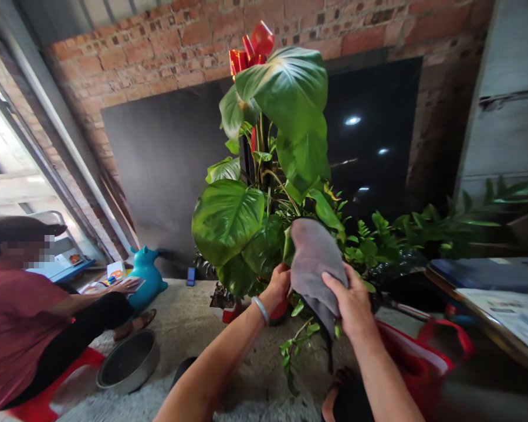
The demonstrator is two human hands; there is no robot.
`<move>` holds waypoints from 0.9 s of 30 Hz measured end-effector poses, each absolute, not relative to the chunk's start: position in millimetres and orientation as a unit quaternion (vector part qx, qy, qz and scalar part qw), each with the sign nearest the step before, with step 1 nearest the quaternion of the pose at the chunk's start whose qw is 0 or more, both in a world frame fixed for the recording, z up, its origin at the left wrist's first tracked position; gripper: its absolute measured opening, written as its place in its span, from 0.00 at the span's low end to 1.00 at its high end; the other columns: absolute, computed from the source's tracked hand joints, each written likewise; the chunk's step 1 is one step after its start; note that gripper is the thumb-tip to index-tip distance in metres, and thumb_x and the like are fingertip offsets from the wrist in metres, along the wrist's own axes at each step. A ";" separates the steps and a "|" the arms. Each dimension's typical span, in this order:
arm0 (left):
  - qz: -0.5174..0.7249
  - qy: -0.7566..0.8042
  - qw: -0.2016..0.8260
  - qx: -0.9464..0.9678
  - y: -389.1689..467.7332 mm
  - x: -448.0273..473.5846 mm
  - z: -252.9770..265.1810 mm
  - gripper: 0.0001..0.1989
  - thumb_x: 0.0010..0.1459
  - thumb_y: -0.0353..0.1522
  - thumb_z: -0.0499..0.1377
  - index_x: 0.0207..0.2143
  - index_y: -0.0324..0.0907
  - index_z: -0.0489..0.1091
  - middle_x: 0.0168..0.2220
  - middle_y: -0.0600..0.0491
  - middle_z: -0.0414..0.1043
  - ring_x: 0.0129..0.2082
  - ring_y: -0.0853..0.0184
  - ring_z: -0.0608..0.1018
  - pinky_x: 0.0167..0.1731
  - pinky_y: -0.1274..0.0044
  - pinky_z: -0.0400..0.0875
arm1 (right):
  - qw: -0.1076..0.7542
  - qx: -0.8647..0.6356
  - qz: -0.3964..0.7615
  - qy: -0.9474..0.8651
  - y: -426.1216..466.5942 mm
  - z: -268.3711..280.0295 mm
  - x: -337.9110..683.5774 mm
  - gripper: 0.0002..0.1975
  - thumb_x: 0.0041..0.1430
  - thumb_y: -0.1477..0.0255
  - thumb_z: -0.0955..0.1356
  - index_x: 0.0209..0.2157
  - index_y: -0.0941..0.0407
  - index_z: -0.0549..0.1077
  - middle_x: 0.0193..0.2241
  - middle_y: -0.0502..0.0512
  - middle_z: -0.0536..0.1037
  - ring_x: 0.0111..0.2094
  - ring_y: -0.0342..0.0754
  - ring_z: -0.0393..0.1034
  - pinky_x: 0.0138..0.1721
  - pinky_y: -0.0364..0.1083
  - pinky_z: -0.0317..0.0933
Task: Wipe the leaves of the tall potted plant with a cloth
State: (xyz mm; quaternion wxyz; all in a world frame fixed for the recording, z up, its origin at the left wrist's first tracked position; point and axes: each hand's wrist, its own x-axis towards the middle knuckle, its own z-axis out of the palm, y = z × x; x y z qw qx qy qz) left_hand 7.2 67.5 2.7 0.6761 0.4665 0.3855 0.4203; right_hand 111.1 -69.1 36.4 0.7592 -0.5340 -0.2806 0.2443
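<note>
A grey cloth [314, 264] hangs from my right hand [352, 296], whose thumb presses on its face while the other fingers are behind it. Its dark lower end dangles towards the floor. Beside the cloth's left edge, my left hand [279, 284] is closed on the lower part of a green leaf [288, 246], partly hidden by the cloth. Both hands are low in front of a tall potted plant with broad glossy leaves [229, 217]. A red ribbon bow [257, 47] tops the plant. A trailing leafy stem [290, 351] droops below the cloth.
A person [22, 305] sits at left on a red stool [61, 381], near a grey basin [129, 363] and a turquoise animal figure [147, 278]. A red bag [409, 357] and a table with papers [506, 316] flank me at right. Dark panels [158, 170] lean against the brick wall behind.
</note>
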 end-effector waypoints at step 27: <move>0.439 0.344 0.696 0.453 67.9 -7.8 1.2 0.12 0.46 0.36 0.69 0.32 0.40 0.73 0.30 0.51 0.77 0.26 0.66 0.77 0.27 0.75 0.72 | 0.846 -0.498 0.177 -0.069 -105.1 15.3 129.1 0.33 0.36 0.58 0.79 0.47 0.51 0.76 0.42 0.53 0.81 0.41 0.53 0.75 0.43 0.52 0.71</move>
